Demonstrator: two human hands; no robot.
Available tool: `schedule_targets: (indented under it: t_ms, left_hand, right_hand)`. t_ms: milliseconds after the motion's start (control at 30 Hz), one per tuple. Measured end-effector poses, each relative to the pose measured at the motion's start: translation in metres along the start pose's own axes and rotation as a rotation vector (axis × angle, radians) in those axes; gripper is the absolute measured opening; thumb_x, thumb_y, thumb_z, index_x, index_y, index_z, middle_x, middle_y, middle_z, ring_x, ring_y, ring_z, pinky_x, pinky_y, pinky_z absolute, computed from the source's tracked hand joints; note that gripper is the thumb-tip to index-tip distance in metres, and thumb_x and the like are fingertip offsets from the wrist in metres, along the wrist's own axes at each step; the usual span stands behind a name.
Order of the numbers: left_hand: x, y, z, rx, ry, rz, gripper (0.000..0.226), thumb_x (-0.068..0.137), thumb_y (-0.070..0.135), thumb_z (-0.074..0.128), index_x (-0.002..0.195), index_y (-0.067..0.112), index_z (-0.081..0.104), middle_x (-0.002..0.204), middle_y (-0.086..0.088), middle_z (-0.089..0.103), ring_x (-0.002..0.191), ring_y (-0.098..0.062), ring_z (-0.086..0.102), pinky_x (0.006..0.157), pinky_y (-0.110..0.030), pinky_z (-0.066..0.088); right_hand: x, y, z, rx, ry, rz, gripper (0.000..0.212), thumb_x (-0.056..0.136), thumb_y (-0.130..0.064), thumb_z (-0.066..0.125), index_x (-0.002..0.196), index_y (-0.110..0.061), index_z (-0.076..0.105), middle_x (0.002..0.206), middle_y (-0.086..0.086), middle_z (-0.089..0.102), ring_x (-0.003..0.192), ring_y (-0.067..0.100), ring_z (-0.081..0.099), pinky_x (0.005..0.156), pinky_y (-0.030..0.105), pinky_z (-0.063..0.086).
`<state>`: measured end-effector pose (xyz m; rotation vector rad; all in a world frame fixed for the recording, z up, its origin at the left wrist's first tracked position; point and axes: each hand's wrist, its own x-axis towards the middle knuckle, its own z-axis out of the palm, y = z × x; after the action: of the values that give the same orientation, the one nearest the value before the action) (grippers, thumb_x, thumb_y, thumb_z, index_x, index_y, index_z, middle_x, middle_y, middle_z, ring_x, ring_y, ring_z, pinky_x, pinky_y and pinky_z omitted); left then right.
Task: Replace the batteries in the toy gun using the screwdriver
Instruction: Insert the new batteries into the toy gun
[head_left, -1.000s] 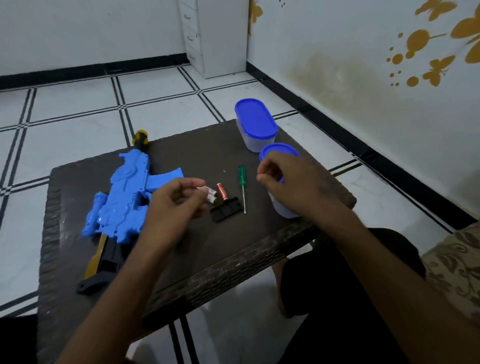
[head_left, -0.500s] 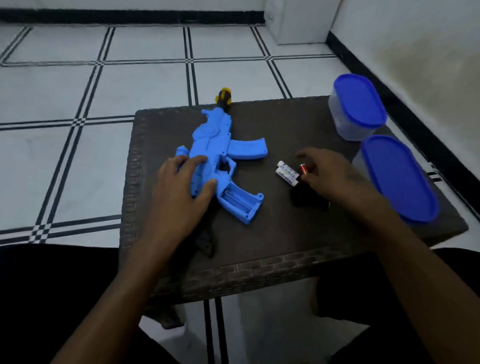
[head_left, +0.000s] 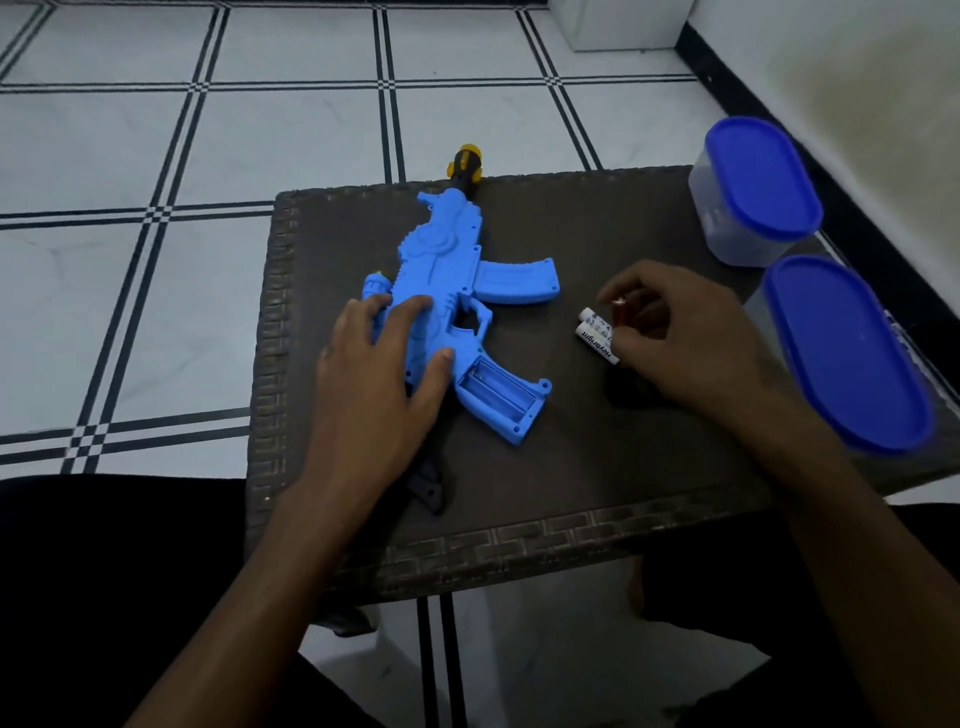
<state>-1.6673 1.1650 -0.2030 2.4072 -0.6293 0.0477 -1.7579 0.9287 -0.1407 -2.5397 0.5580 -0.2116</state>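
Toy gun (head_left: 441, 291): lying mid-worktop (head_left: 571, 467), my left hand (head_left: 384, 374) pressing flat, open. Right hand (head_left: 685, 338), right of gun, is pinching white batteries (head_left: 596, 336); risk: they're rolling away if fumbled.

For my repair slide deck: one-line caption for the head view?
Left hand steadies blue toy gun, battery bay open; right hand reaches white batteries.

Bare tabletop (head_left: 597, 228) between gun (head_left: 452, 270), containers (head_left: 753, 192)
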Motion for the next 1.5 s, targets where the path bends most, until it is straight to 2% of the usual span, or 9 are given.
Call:
schedule_targets:
  t_ms: [133, 200, 467, 634, 900, 1101, 1201, 1301, 1501]
  left_hand:
    - [0.001, 0.0, 0.001, -0.017, -0.007, 0.0, 0.05, 0.096, 0.046, 0.054, 0.142, 0.028, 0.048, 0.148, -0.005, 0.039, 0.14, -0.023, 0.037, 0.11, -0.05, 0.039]
    - [0.002, 0.001, 0.001, -0.029, -0.009, -0.005, 0.052, 0.094, 0.051, 0.051, 0.142, 0.029, 0.049, 0.147, -0.003, 0.04, 0.139, -0.022, 0.038, 0.109, -0.05, 0.039]
    - [0.002, 0.0, 0.0, -0.047, -0.007, -0.021, 0.054, 0.091, 0.053, 0.048, 0.14, 0.031, 0.05, 0.145, 0.001, 0.041, 0.137, -0.02, 0.04, 0.108, -0.048, 0.041]
    - [0.002, 0.0, 0.0, -0.047, -0.007, -0.022, 0.055, 0.09, 0.053, 0.048, 0.141, 0.03, 0.05, 0.145, -0.001, 0.041, 0.138, -0.02, 0.039, 0.109, -0.048, 0.04]
    - [0.001, -0.001, 0.002, -0.062, -0.012, -0.023, 0.055, 0.09, 0.054, 0.048, 0.141, 0.031, 0.05, 0.145, 0.0, 0.041, 0.137, -0.019, 0.039, 0.108, -0.048, 0.041]
    - [0.003, -0.002, 0.001, -0.055, -0.004, -0.019, 0.054, 0.09, 0.053, 0.049, 0.14, 0.031, 0.05, 0.146, 0.0, 0.041, 0.138, -0.02, 0.039, 0.109, -0.049, 0.04]
    - [0.001, -0.002, 0.002, -0.059, -0.007, -0.015, 0.054, 0.092, 0.052, 0.05, 0.141, 0.03, 0.05, 0.146, -0.001, 0.04, 0.139, -0.02, 0.038, 0.11, -0.049, 0.039]
    - [0.001, -0.002, 0.003, -0.059, 0.0, -0.015, 0.051, 0.094, 0.049, 0.055, 0.141, 0.03, 0.05, 0.147, -0.001, 0.04, 0.14, -0.021, 0.037, 0.11, -0.05, 0.039]
    - [0.002, -0.004, 0.003, -0.073, -0.006, -0.022, 0.054, 0.091, 0.053, 0.05, 0.141, 0.031, 0.05, 0.146, 0.001, 0.04, 0.139, -0.019, 0.038, 0.11, -0.047, 0.039]
  right_hand:
    - [-0.02, -0.028, 0.008, 0.358, -0.033, -0.125, 0.02, 0.083, -0.006, 0.075, 0.098, -0.017, 0.068, 0.091, -0.002, 0.069, 0.083, 0.006, 0.07, 0.066, 0.01, 0.051]
    - [-0.023, -0.032, 0.018, 0.391, -0.043, -0.172, 0.016, 0.082, -0.009, 0.077, 0.096, -0.016, 0.07, 0.087, -0.004, 0.071, 0.081, 0.006, 0.071, 0.07, 0.012, 0.053]
    - [-0.028, -0.021, 0.03, 0.084, -0.038, -0.344, 0.018, 0.075, -0.019, 0.083, 0.091, -0.019, 0.076, 0.084, -0.009, 0.066, 0.073, 0.006, 0.058, 0.067, 0.01, 0.042]
    - [-0.034, -0.022, 0.034, -0.104, -0.044, -0.454, 0.01, 0.081, -0.025, 0.074, 0.09, -0.02, 0.074, 0.087, -0.002, 0.063, 0.078, 0.016, 0.058, 0.063, 0.04, 0.053]
    - [-0.026, -0.025, 0.04, -0.163, -0.1, -0.511, 0.022, 0.079, -0.03, 0.062, 0.087, -0.022, 0.08, 0.079, 0.002, 0.066, 0.071, 0.028, 0.064, 0.055, 0.035, 0.052]
    - [-0.022, -0.025, 0.041, -0.135, -0.163, -0.397, 0.018, 0.085, -0.016, 0.068, 0.099, -0.025, 0.076, 0.096, 0.0, 0.063, 0.09, 0.024, 0.059, 0.071, 0.041, 0.05]
    - [-0.018, -0.027, 0.043, -0.092, -0.195, -0.294, 0.038, 0.079, -0.016, 0.078, 0.112, -0.026, 0.063, 0.104, -0.008, 0.055, 0.096, 0.011, 0.052, 0.083, 0.036, 0.049]
    - [-0.015, -0.031, 0.042, -0.017, -0.218, -0.194, 0.051, 0.076, -0.015, 0.08, 0.115, -0.029, 0.052, 0.099, -0.014, 0.05, 0.081, 0.001, 0.047, 0.079, 0.027, 0.044]
    - [-0.005, -0.035, 0.047, 0.217, -0.335, 0.045, 0.047, 0.075, -0.003, 0.076, 0.107, -0.028, 0.052, 0.088, -0.009, 0.056, 0.067, 0.005, 0.05, 0.066, 0.03, 0.049]
